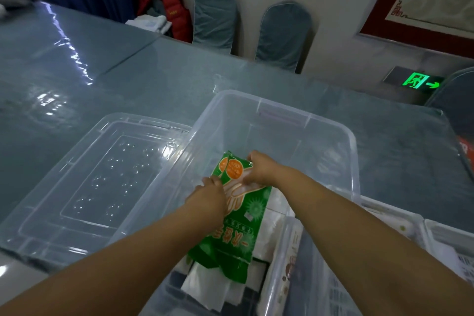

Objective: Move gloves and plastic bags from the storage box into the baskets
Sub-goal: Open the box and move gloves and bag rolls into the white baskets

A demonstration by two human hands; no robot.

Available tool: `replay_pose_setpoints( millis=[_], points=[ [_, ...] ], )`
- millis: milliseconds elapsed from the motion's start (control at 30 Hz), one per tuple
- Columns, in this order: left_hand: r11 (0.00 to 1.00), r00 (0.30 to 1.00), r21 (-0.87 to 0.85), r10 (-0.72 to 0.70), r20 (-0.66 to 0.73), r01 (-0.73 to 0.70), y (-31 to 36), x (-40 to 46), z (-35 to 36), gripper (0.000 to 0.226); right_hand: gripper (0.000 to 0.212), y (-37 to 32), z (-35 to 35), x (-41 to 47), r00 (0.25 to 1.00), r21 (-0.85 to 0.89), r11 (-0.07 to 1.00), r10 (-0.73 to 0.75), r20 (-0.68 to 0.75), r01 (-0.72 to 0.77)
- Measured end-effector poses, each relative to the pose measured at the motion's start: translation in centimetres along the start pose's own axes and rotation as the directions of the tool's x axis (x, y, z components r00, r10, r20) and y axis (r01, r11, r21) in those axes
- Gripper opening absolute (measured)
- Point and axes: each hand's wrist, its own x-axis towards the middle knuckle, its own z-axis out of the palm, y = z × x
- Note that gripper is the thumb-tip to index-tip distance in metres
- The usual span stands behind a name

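From the head view, both hands reach into the clear box (277,120): the left hand (209,197) and right hand (259,169) each pinch the far end of a green glove pack (230,238) lying on white packs (205,287), so emptying looks only partly done. White baskets (400,215) sit just right of the box and its lid (84,179) just left, leaving the box's near-right rim as the edge to clear.

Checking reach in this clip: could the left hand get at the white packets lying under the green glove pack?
Probably not yet. The green glove pack lies over most of the white packets, and the left hand is on that pack; only their near ends show uncovered.
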Motion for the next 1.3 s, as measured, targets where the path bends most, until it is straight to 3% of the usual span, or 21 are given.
replay_pose_setpoints(
  millis=[167, 333, 433, 567, 733, 967, 1100, 1300],
  points=[
    [0.946, 0.998, -0.325, -0.036, -0.051, 0.018, -0.4, 0.3, -0.3, 0.096, 0.033, 0.3, -1.5, -2.6, 0.996, 0.022, 0.997, -0.075, -0.057, 0.076],
    [0.907, 0.973, -0.390, 0.076, -0.218, -0.158, 0.1, -1.3, -1.9, 0.041, 0.020, 0.9, -4.1, -7.9, 0.951, 0.158, 0.969, -0.142, -0.275, 0.190],
    [0.852, 0.947, -0.464, 0.103, -0.304, -0.242, 0.8, -2.8, -4.0, 0.027, 0.019, 1.2, -5.3, -11.8, 0.895, 0.264, 0.932, -0.116, -0.432, 0.248],
    [0.781, 0.877, -0.477, 0.181, -0.445, -0.404, 2.4, -5.2, -7.4, 0.021, 0.017, 0.8, -6.7, -17.1, 0.753, 0.382, 0.844, -0.038, -0.657, 0.376],
    [0.729, 0.673, -0.277, 0.327, -0.663, -0.626, 6.7, -9.2, -11.4, 0.017, 0.023, 0.8, -9.5, -23.7, 0.492, 0.337, 0.778, 0.041, -0.870, 0.531],
    [0.623, 0.575, -0.161, 0.549, -0.607, -0.765, 14.5, -14.9, -14.5, 0.020, 0.026, 5.3, -12.0, -32.0, 0.271, 0.268, 0.755, 0.123, -0.955, 0.599],
    [0.604, 0.519, -0.034, 0.654, -0.550, -0.796, 20.8, -15.8, -14.0, 0.021, 0.024, 11.2, -11.8, -35.0, 0.281, 0.309, 0.779, 0.178, -0.943, 0.545],
    [0.671, 0.646, 0.027, 0.724, -0.244, -0.741, 31.2, -13.5, -6.8, 0.031, 0.019, 23.7, -7.5, -36.4, 0.484, 0.551, 0.743, 0.348, -0.803, 0.380]
  ],
)
